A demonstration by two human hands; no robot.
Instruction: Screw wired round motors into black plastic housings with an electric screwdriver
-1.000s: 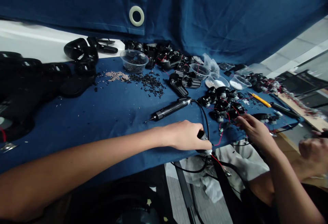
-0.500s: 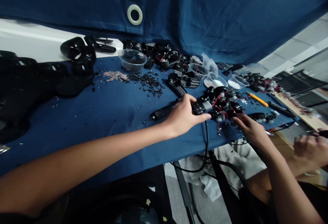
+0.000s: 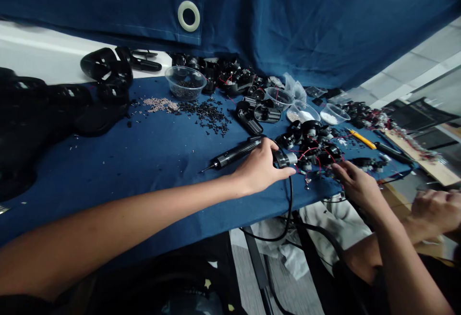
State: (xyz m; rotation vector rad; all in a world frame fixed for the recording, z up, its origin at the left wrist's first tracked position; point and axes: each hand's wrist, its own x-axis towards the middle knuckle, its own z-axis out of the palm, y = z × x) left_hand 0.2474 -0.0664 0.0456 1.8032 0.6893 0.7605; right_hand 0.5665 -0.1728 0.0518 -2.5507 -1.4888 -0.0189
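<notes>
My left hand reaches across the blue cloth and is closed round a small black and silver motor with red wires. It holds the motor just behind the rear end of a black electric screwdriver, which lies on the cloth with its cable hanging over the table edge. My right hand rests at the table edge. Its fingers are bent together among the red wires of a pile of black motor parts; what they pinch is hidden.
Clear plastic bowls stand at the back, with loose black screws and silver screws scattered near them. Black housings lie at the left. A yellow tool is at the right. Another person's hand works at the far right.
My left hand carried the motor from the table's front edge up to the screwdriver's rear end beside the parts pile. My right hand stayed about where it was.
</notes>
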